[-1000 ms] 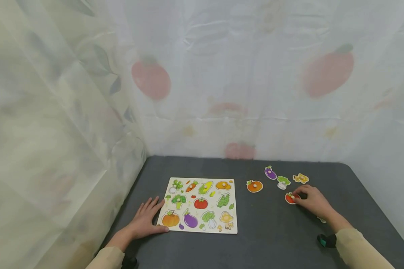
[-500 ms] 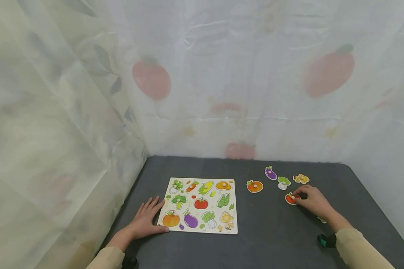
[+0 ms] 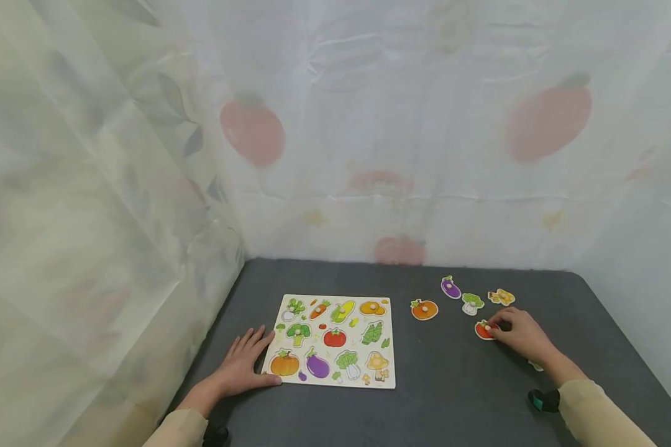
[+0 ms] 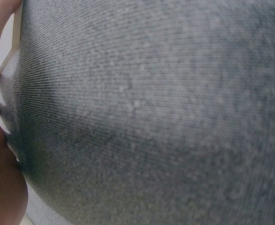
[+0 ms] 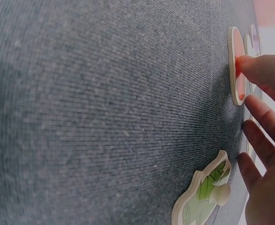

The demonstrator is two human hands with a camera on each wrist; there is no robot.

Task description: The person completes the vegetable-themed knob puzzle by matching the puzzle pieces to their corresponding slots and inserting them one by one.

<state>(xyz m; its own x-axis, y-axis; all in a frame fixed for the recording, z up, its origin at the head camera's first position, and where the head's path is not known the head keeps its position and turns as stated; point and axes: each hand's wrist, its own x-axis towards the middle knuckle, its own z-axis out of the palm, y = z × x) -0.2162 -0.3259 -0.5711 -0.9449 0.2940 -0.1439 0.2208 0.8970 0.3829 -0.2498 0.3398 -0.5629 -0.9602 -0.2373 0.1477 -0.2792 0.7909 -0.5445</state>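
Two bare hands work over a dark surface [image 3: 436, 397]: nearest is the left hand [image 3: 237, 372], its fingers spread apart against the near left corner of a puzzle board [image 3: 354, 341], where light pressure should be enough to steady it. Under the right forearm lies a green piece [image 5: 198, 199], mostly hidden from above (its knob might catch a low sleeve). Just beyond, the right hand [image 3: 519, 335] pinches the tomato piece [image 3: 483, 331] between thumb and finger, well right of the board, on or barely above the surface. Raising it straight by the knob, kept level, seems best. Open room runs leftward to the board, passing on the near side of the pumpkin piece [image 3: 428, 313]. Behind, the cabbage piece [image 3: 472, 299], mushroom piece [image 3: 504, 296] and eggplant piece [image 3: 452, 291] crowd any farther path, before the surface's far edge and the curtain [image 3: 453, 223] beyond.
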